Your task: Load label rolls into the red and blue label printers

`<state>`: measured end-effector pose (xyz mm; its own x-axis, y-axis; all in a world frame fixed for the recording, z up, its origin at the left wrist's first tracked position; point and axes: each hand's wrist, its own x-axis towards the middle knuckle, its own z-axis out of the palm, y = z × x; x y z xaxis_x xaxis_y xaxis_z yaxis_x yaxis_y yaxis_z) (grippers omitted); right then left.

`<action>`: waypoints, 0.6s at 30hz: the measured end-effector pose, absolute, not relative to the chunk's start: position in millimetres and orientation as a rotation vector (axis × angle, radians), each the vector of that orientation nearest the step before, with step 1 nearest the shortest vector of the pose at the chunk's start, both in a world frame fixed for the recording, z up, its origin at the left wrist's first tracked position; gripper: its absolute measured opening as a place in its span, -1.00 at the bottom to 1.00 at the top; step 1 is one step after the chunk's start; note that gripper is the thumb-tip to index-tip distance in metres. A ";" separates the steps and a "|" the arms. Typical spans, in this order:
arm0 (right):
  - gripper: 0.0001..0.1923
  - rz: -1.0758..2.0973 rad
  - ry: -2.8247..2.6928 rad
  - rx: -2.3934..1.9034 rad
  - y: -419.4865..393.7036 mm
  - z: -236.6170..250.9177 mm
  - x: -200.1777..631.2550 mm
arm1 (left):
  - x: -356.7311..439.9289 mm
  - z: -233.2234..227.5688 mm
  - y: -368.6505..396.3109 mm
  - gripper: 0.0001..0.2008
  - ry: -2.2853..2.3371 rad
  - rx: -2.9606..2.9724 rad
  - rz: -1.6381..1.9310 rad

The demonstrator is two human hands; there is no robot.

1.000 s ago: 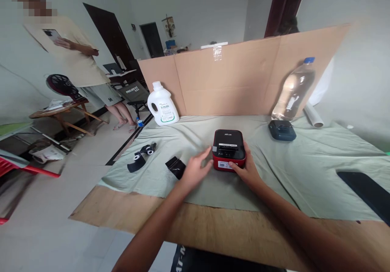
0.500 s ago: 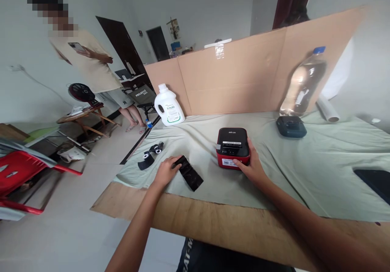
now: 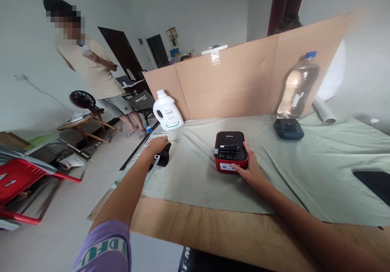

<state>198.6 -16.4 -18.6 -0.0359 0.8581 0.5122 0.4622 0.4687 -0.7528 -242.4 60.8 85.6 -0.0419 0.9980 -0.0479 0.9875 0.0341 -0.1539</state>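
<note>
Left hand [image 3: 157, 144] reaches out to the far left of the red and black label printer [image 3: 230, 151] and rests, fingers curled down, on a black strip of material [image 3: 163, 157] lying on the pale green cloth [image 3: 304, 166]; whether the fingers actually pinch the strip cannot be told, and a small white-ended roll [image 3: 156, 158] peeks out just under the wrist. Right hand [image 3: 249, 169] cups the near right corner of the printer, thumb along its front edge and fingers against its right side, holding it on the cloth near the middle of the table [image 3: 219, 231]. Behind the printer stands a cardboard wall [image 3: 243, 81]; a white detergent jug [image 3: 167, 111] sits to the printer's rear left against it, a clear water bottle [image 3: 297, 87] and a dark blue device [image 3: 288, 129] to its rear right. Far left of the printer, off the table, another person [image 3: 91, 70] stands with arms folded.
</note>
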 end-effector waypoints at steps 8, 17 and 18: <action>-0.06 0.545 -1.678 -1.131 -20.0 -16.4 199.4 | -251.1 66.9 78.4 -0.62 -2.220 -2.255 0.360; -0.06 0.572 -1.654 -1.124 -19.9 -15.3 199.1 | -231.4 73.3 70.5 -0.47 -2.259 -2.188 0.088; -0.06 0.567 -1.655 -1.123 -19.7 -15.7 199.0 | -219.1 74.5 65.8 -0.44 -2.236 -2.163 -0.055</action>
